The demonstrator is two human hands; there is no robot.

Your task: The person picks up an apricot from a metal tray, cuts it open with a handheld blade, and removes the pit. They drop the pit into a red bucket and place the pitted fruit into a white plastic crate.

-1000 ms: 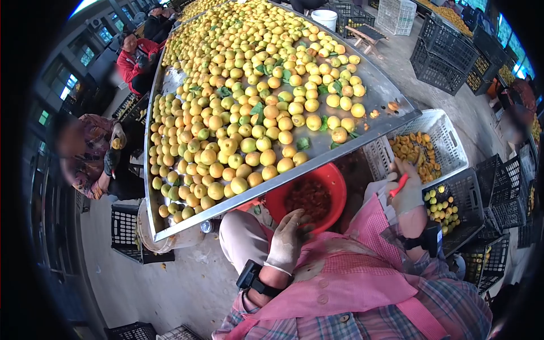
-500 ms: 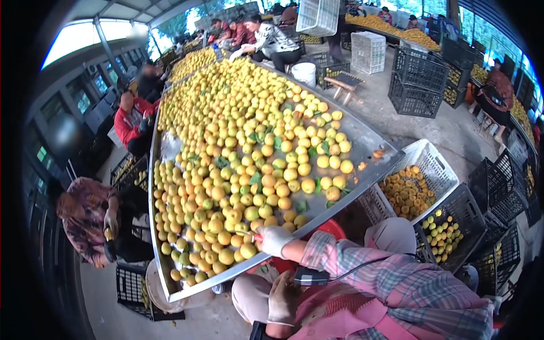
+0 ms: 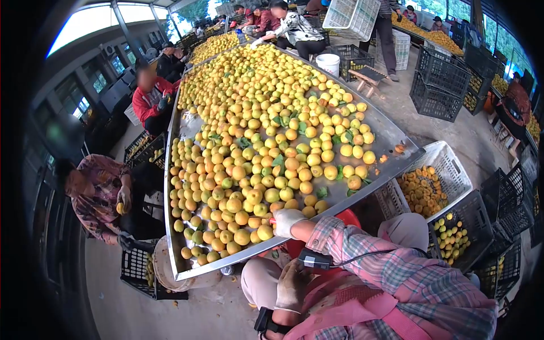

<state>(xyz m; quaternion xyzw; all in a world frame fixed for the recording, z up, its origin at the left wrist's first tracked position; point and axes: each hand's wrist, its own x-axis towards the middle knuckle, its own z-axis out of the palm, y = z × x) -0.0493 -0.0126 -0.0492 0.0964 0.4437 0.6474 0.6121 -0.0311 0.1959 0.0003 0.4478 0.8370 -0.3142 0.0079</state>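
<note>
My right hand (image 3: 288,222), in a white glove, is closed on a small red-handled tool (image 3: 274,221) at the near edge of the metal table (image 3: 340,205). The tool's thin tip points left among yellow-orange fruits (image 3: 255,196). Low over my lap, my left hand (image 3: 291,285), also gloved, has its fingers curled; what they hold, if anything, is hidden. A black device (image 3: 315,259) with a cable is at my right sleeve. Under the table edge, a red container (image 3: 348,217) shows partly.
A white crate (image 3: 447,175) of orange fruit pieces and a black crate (image 3: 473,226) of yellow fruits stand at the right. At the left sits a co-worker in a patterned top (image 3: 99,187), near a white bucket (image 3: 170,266). A wooden stool (image 3: 369,76) stands beyond the table.
The view has shifted, so the table and crates appear further right. The person carrying a white crate at the back shows more fully. My right hand remains at the table edge with the tool.
</note>
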